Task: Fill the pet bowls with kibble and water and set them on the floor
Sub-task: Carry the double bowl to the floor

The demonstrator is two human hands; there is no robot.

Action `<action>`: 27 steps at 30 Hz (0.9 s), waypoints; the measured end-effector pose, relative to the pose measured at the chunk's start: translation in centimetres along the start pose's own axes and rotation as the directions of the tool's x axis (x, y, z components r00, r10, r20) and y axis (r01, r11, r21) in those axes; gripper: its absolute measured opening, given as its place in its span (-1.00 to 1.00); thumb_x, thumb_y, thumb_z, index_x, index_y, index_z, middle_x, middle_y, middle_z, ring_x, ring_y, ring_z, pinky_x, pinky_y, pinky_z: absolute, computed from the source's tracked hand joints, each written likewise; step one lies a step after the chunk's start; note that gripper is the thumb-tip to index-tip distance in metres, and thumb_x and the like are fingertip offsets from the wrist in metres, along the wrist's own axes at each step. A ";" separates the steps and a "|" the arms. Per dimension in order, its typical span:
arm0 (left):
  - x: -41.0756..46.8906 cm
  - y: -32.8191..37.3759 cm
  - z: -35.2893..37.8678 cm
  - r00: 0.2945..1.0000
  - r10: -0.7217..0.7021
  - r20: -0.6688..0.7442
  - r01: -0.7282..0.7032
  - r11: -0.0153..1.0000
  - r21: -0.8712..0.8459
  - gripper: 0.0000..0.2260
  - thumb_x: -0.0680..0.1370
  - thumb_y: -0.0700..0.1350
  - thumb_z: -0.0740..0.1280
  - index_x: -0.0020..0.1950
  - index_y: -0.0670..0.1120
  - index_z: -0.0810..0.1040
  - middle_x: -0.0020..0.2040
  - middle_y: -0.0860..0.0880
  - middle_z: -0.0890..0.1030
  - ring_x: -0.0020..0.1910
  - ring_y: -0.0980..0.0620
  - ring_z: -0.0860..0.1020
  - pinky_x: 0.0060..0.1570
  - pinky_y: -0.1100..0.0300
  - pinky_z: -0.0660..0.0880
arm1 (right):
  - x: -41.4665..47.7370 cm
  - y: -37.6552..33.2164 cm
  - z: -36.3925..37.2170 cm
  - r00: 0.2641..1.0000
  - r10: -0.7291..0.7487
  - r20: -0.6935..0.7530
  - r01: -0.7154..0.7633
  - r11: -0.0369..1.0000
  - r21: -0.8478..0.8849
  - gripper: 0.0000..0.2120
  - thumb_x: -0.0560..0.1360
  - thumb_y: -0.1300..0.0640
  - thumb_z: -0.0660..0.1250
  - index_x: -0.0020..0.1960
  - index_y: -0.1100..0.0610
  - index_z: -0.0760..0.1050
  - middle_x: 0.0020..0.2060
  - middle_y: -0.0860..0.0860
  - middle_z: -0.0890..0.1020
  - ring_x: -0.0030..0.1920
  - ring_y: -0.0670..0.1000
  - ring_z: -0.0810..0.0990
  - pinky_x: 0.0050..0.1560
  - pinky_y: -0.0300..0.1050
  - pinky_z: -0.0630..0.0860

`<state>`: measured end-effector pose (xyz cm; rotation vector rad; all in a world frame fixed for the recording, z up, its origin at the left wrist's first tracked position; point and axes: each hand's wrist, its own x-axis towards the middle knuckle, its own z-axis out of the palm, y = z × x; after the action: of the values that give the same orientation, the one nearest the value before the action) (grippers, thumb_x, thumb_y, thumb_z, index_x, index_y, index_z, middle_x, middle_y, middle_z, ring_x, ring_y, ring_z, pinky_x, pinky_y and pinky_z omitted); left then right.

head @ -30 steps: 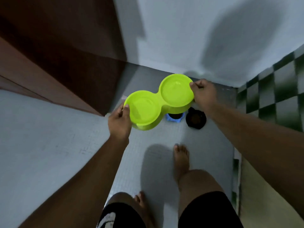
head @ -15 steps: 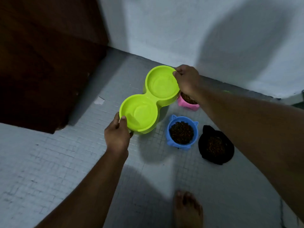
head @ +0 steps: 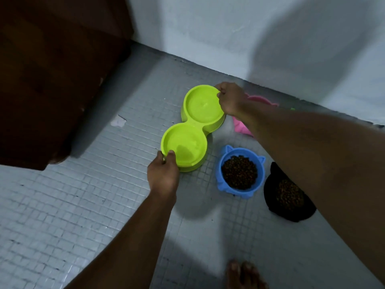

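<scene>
A lime-green double bowl sits low on or just above the grey tiled floor, and both wells seem to hold clear water. My left hand grips its near rim with the thumb inside the well. My right hand pinches the far rim. To the right stand a blue bowl and a black bowl, both with brown kibble. A pink bowl lies behind my right forearm, mostly hidden.
A dark wooden cabinet stands at the left, close to the green bowl. A white wall runs along the back. A scrap of white paper lies on the tiles. My bare foot shows at the bottom edge.
Both hands have lowered the green double bowl from waist height down to the floor, beside the blue bowl. My view has tilted down and come closer to the tiles.
</scene>
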<state>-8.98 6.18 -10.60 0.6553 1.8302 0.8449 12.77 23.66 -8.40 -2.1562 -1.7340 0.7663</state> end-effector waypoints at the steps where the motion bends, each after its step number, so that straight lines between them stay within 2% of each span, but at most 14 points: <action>1: -0.4 0.6 -0.1 1.000 0.012 0.005 -0.012 0.999 0.031 -0.23 0.34 0.36 0.23 0.40 -0.09 0.57 0.24 -0.20 0.65 0.22 -0.22 0.61 0.22 -0.21 0.57 | 0.1 -0.1 0.2 1.000 0.006 0.004 -0.006 1.000 -0.006 -0.68 0.59 0.23 0.22 0.28 0.07 0.58 0.23 0.09 0.63 0.26 0.12 0.56 0.18 -0.15 0.43; 4: -0.9 1.6 0.1 1.000 0.009 0.026 -0.012 0.996 0.093 -0.35 0.47 0.24 0.29 0.42 -0.15 0.55 0.25 -0.21 0.64 0.21 -0.23 0.60 0.25 -0.16 0.54 | 0.4 -0.2 0.9 0.999 0.034 0.021 -0.034 0.999 -0.011 -0.62 0.58 0.29 0.19 0.34 0.07 0.54 0.28 0.07 0.60 0.30 0.08 0.53 0.00 -0.32 0.33; 6: -1.0 1.6 0.2 0.999 0.007 0.034 -0.010 0.993 0.119 -0.35 0.46 0.23 0.29 0.40 -0.18 0.55 0.24 -0.23 0.64 0.21 -0.24 0.60 0.25 -0.15 0.53 | 0.5 -0.2 1.5 0.998 0.054 0.028 -0.054 0.999 0.000 -0.56 0.57 0.35 0.17 0.38 0.08 0.50 0.31 0.06 0.57 0.31 0.05 0.51 -0.09 -0.36 0.27; 8: -1.0 1.6 0.3 0.999 0.000 0.041 -0.006 0.990 0.141 -0.36 0.42 0.26 0.27 0.31 -0.17 0.59 0.18 -0.22 0.66 0.17 -0.24 0.61 0.22 -0.16 0.55 | 0.8 -0.3 1.8 0.998 0.064 0.028 -0.065 0.998 0.018 -0.54 0.56 0.37 0.16 0.39 0.07 0.49 0.31 0.06 0.57 0.30 0.04 0.51 -0.07 -0.35 0.29; 13: -1.1 1.4 0.3 0.997 -0.005 0.082 -0.011 0.981 0.191 -0.60 0.57 0.10 0.36 0.26 -0.15 0.61 0.15 -0.19 0.66 0.16 -0.22 0.60 0.21 -0.13 0.54 | 1.5 -0.1 1.9 0.998 0.044 0.051 -0.044 0.999 0.006 -0.56 0.59 0.32 0.16 0.43 0.10 0.45 0.37 0.09 0.53 0.35 0.07 0.47 0.06 -0.33 0.31; 16: -0.8 2.0 0.2 0.997 -0.001 0.082 -0.017 0.975 0.221 -0.49 0.52 0.15 0.37 0.33 -0.17 0.58 0.23 -0.23 0.64 0.23 -0.24 0.58 0.26 -0.09 0.52 | 0.5 -1.0 1.2 0.998 0.035 0.043 -0.036 0.999 0.030 -0.59 0.64 0.22 0.19 0.48 0.15 0.38 0.43 0.10 0.45 0.43 0.08 0.40 0.29 -0.28 0.26; 18: -0.5 2.8 0.2 0.997 -0.041 0.059 0.020 0.947 0.321 -0.40 0.58 0.12 0.38 0.48 -0.25 0.43 0.42 -0.30 0.50 0.41 -0.26 0.46 0.39 -0.02 0.41 | -0.9 -1.8 0.1 0.998 0.050 0.040 -0.053 0.996 0.065 -0.56 0.63 0.16 0.23 0.50 0.18 0.34 0.44 0.15 0.44 0.43 0.10 0.41 0.34 -0.24 0.26; 20: -1.4 4.6 -0.5 0.995 -0.092 0.033 0.072 0.921 0.384 -0.27 0.59 0.13 0.38 0.60 -0.24 0.23 0.55 -0.29 0.34 0.52 -0.25 0.34 0.46 0.00 0.30 | -3.2 -2.8 -1.9 0.995 0.080 0.062 -0.086 0.991 0.102 -0.52 0.61 0.12 0.27 0.50 0.18 0.32 0.42 0.18 0.45 0.39 0.12 0.46 0.32 -0.19 0.34; 21: -2.2 5.6 -1.0 0.997 -0.072 0.039 0.051 0.916 0.397 -0.24 0.58 0.13 0.39 0.62 -0.21 0.18 0.56 -0.29 0.31 0.53 -0.25 0.31 0.48 -0.02 0.29 | -4.6 -3.4 -3.3 0.994 0.091 0.067 -0.098 0.989 0.111 -0.51 0.61 0.11 0.28 0.50 0.18 0.32 0.41 0.19 0.46 0.38 0.13 0.46 0.32 -0.17 0.36; 23: -4.5 8.4 -2.5 0.989 0.046 0.140 -0.104 0.891 0.443 -0.21 0.55 0.10 0.43 0.64 -0.15 0.15 0.55 -0.29 0.30 0.53 -0.26 0.30 0.50 -0.05 0.27 | -8.0 -5.1 -6.6 0.992 0.110 0.059 -0.117 0.985 0.128 -0.49 0.59 0.09 0.31 0.50 0.19 0.33 0.41 0.18 0.46 0.40 0.14 0.44 0.38 -0.12 0.36; 25: -7.3 11.7 -4.3 0.943 0.154 0.295 -0.284 0.835 0.471 -0.17 0.47 0.13 0.42 0.64 -0.10 0.17 0.50 -0.28 0.37 0.48 -0.26 0.36 0.48 -0.11 0.30 | -11.7 -6.9 -10.3 0.988 0.133 0.080 -0.140 0.986 0.095 -0.48 0.60 0.06 0.31 0.50 0.18 0.32 0.42 0.16 0.45 0.42 0.15 0.43 0.38 -0.11 0.34; 27: -11.0 16.0 -6.3 0.888 0.183 0.423 -0.394 0.778 0.489 -0.18 0.43 0.14 0.40 0.63 -0.07 0.22 0.47 -0.25 0.42 0.43 -0.25 0.41 0.44 -0.12 0.35 | -16.3 -9.5 -14.1 0.985 0.139 0.099 -0.141 0.990 0.017 -0.54 0.60 0.04 0.29 0.45 0.17 0.36 0.39 0.14 0.48 0.40 0.15 0.44 0.29 -0.14 0.33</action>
<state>-9.61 6.08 9.81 1.4144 1.6540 0.3161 10.48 11.99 11.89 -2.2790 -1.6216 0.9380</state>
